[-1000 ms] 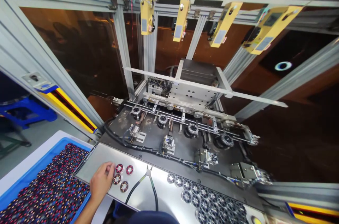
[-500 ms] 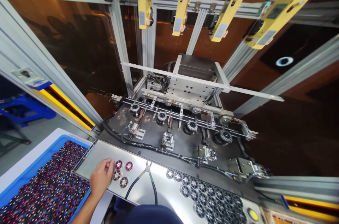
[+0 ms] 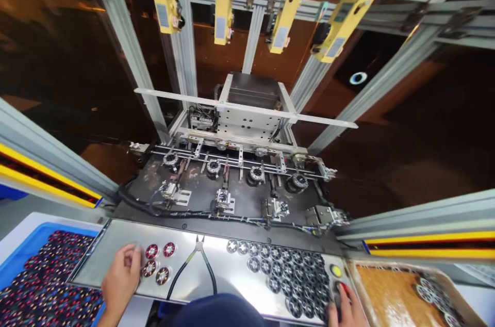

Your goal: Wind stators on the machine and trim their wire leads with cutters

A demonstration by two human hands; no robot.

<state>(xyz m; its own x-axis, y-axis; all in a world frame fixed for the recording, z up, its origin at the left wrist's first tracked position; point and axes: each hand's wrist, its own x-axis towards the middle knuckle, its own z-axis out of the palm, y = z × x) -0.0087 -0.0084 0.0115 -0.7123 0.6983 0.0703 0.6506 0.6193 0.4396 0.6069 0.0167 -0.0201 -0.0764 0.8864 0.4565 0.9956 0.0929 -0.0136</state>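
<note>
My left hand (image 3: 119,279) lies on the steel shelf (image 3: 228,285), fingers stretched out and touching the left side of a small group of red-wound stators (image 3: 157,263); it holds nothing. My right hand (image 3: 345,310) shows at the bottom edge, fingers spread, with a fingertip on a red button (image 3: 342,287) just below a yellow button (image 3: 335,271). Black-handled pliers (image 3: 192,266) lie between the two hands. Several silver stators (image 3: 288,275) cover the shelf's right half.
A blue tray (image 3: 23,249) full of red-wound stators sits at the left. A metal tray with a brown liner (image 3: 390,296) and a few silver stators stands at the right. Behind the shelf, a machine bed carries a row of round nests (image 3: 213,166) under an aluminium frame with yellow hanging units (image 3: 223,7).
The view has swung right and down. My right hand has come into view at the buttons. My left hand stays beside the red-wound stators.
</note>
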